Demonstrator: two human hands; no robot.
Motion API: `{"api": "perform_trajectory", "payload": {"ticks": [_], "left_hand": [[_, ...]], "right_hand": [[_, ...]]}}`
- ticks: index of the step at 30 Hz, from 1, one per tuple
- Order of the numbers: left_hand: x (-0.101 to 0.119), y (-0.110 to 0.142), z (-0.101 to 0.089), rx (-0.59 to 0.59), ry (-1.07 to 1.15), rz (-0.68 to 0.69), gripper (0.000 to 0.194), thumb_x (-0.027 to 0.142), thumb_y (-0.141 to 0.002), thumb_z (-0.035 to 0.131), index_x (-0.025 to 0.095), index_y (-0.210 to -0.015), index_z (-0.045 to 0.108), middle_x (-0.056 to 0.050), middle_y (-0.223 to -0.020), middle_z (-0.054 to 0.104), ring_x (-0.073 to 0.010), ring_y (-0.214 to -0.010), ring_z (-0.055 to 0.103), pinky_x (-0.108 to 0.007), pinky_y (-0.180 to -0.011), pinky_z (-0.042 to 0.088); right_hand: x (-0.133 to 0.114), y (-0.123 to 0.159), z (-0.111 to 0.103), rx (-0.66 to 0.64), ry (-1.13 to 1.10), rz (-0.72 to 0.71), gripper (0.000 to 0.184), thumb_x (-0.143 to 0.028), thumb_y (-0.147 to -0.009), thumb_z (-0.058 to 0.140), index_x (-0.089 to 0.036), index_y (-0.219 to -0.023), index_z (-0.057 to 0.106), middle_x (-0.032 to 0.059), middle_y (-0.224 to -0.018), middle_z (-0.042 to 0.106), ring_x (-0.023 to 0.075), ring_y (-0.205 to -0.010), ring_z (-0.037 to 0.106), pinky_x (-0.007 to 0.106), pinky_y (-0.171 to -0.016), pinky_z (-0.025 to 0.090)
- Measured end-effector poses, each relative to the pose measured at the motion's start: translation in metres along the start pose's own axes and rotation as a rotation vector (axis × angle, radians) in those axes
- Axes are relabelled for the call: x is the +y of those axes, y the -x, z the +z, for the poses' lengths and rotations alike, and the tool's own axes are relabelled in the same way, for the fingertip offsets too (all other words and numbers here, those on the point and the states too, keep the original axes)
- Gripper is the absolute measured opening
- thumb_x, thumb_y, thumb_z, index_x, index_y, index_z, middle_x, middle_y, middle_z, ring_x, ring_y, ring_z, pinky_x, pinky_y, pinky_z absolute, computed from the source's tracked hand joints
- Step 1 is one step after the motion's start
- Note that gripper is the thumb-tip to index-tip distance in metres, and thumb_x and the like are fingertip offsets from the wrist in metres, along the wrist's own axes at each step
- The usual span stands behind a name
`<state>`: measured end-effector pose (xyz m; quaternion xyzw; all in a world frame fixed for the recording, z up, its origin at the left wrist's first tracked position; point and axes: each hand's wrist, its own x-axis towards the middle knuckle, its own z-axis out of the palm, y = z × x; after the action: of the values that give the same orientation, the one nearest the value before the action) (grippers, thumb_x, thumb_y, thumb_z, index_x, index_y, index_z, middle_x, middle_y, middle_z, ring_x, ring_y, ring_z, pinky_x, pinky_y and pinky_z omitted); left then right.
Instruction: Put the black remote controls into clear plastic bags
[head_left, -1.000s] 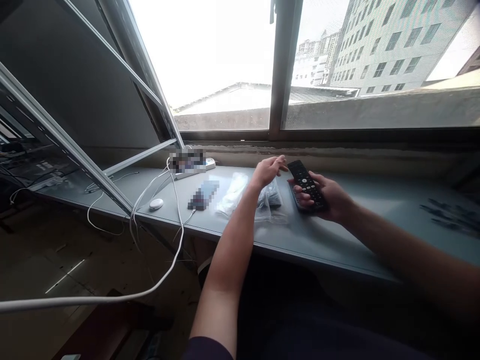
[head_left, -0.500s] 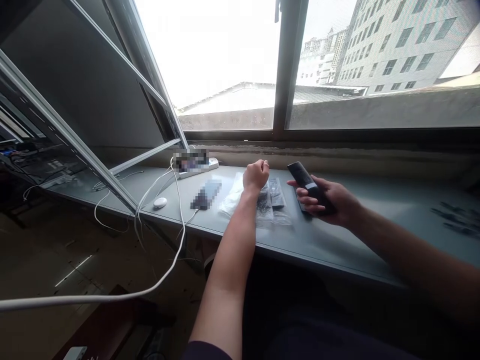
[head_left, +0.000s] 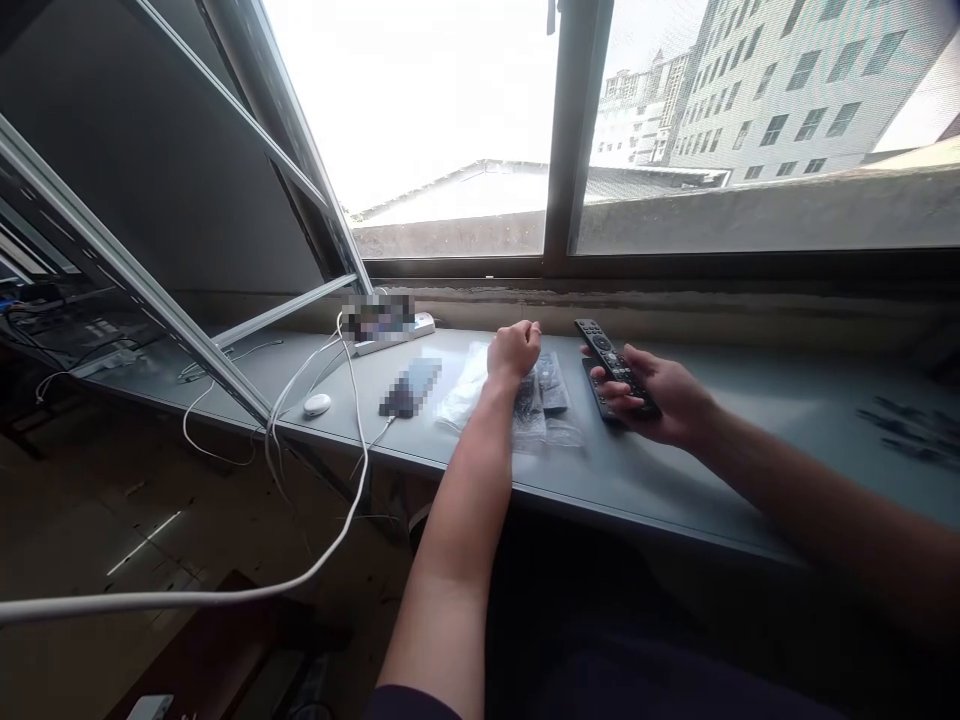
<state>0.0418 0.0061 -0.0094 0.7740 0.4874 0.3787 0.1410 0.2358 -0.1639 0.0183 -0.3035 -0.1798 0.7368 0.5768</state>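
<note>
My right hand [head_left: 671, 395] is wrapped round a black remote control [head_left: 615, 360], its button side facing up. Just beneath it, a dark flat item [head_left: 596, 395] lies on the table, partly covered by the hand and remote. My left hand [head_left: 514, 350] is closed in a fist, with nothing visible sticking out. It sits at clear plastic bags [head_left: 555, 390] holding dark items, and the forearm hides part of them. Whether the fist touches the bags I cannot tell.
On the grey table [head_left: 705, 470], a blurred phone-like device [head_left: 411, 388] is attached to a cable. Left of it are a white round object [head_left: 317, 404], a power strip [head_left: 424, 325] and white cables [head_left: 364, 430]. Dark items [head_left: 911, 430] lie far right. A metal frame [head_left: 150, 270] slants at left.
My right hand has turned the remote control over: its back with a pale label showed before, and its buttons show now. My left fist has stayed in place.
</note>
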Motion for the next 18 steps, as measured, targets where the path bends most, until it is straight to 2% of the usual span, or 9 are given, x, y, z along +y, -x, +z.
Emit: {"api": "perform_trajectory", "payload": {"ticks": [3, 8, 11, 13, 15, 18], "left_hand": [[0.002, 0.001, 0.001, -0.033, 0.048, 0.012, 0.043, 0.045, -0.12, 0.051, 0.025, -0.097, 0.081, -0.011, -0.097, 0.084, -0.0258, -0.091, 0.075, -0.033, -0.081, 0.048], [0.004, 0.002, 0.005, -0.086, 0.115, 0.06, 0.043, 0.047, -0.12, 0.051, 0.023, -0.101, 0.083, -0.011, -0.094, 0.084, -0.0246, -0.091, 0.076, -0.031, -0.084, 0.051], [0.005, 0.002, 0.006, -0.098, 0.1, 0.078, 0.043, 0.047, -0.119, 0.052, 0.023, -0.1, 0.083, -0.011, -0.094, 0.084, -0.0247, -0.092, 0.076, -0.031, -0.084, 0.051], [0.005, 0.003, 0.007, -0.106, 0.075, 0.09, 0.043, 0.046, -0.119, 0.052, 0.024, -0.099, 0.082, -0.011, -0.096, 0.085, -0.0247, -0.092, 0.076, -0.032, -0.084, 0.05], [0.005, 0.003, 0.007, -0.108, 0.038, 0.1, 0.043, 0.044, -0.119, 0.052, 0.024, -0.096, 0.082, -0.011, -0.097, 0.085, -0.0249, -0.091, 0.075, -0.033, -0.083, 0.049], [0.006, 0.004, 0.008, -0.1, -0.005, 0.118, 0.042, 0.043, -0.118, 0.052, 0.025, -0.092, 0.08, -0.012, -0.099, 0.085, -0.0257, -0.09, 0.075, -0.035, -0.082, 0.046]], "right_hand": [[0.002, 0.004, 0.006, -0.008, -0.032, -0.023, 0.036, -0.03, -0.121, 0.04, -0.019, -0.143, 0.067, 0.0058, -0.086, 0.065, 0.015, -0.056, 0.056, 0.021, -0.038, 0.053], [0.007, 0.005, 0.014, 0.039, -0.04, -0.081, 0.041, -0.043, -0.121, 0.049, -0.014, -0.144, 0.068, 0.0066, -0.083, 0.065, 0.0185, -0.064, 0.064, 0.026, -0.048, 0.064], [0.007, 0.004, 0.013, 0.076, -0.035, -0.066, 0.037, -0.041, -0.12, 0.052, -0.016, -0.143, 0.067, 0.0057, -0.079, 0.067, 0.0201, -0.065, 0.069, 0.027, -0.052, 0.068], [0.006, 0.005, 0.012, 0.115, -0.011, -0.053, 0.034, -0.036, -0.121, 0.052, -0.016, -0.144, 0.066, 0.0093, -0.088, 0.076, 0.0211, -0.072, 0.077, 0.025, -0.054, 0.07], [0.005, 0.007, 0.013, 0.123, 0.0, -0.046, 0.036, -0.036, -0.122, 0.048, -0.016, -0.147, 0.065, 0.0147, -0.107, 0.083, 0.0233, -0.088, 0.085, 0.025, -0.057, 0.072], [0.004, 0.01, 0.013, 0.077, -0.019, -0.04, 0.045, -0.045, -0.124, 0.041, -0.018, -0.153, 0.062, 0.0188, -0.127, 0.082, 0.0267, -0.102, 0.087, 0.028, -0.06, 0.074]]}}
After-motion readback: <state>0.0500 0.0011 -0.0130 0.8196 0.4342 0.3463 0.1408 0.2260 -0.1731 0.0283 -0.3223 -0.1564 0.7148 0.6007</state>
